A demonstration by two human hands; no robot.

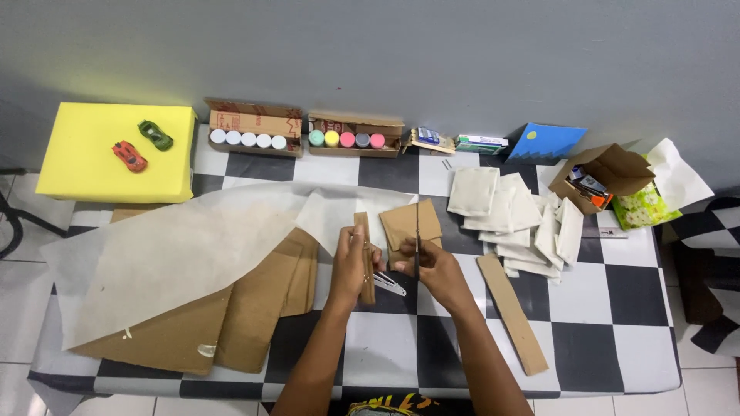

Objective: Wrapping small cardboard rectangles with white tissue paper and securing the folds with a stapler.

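On the checkered table [385, 339], my left hand [351, 262] clamps an upright cardboard strip [364, 246] running away from me, while my right hand [432, 266], just beside, grips a thin blade [417, 239] parallel to it.

The worktop [617, 339] wears a smooth, faintly glossy chequered cover in black and white. Left of the hands, flat sheets of brown cardboard [254, 316] look matt and fibrous, with thin, matt off-white paper [169, 254] draped over them. The left hand [351, 262] pinches a matt brown cardboard strip [364, 254]; just right of that strip lies a shiny metal tool [389, 285]. Far left of the strip sits a matt yellow foam block [100, 166] bearing two glossy toy cars [142, 145].
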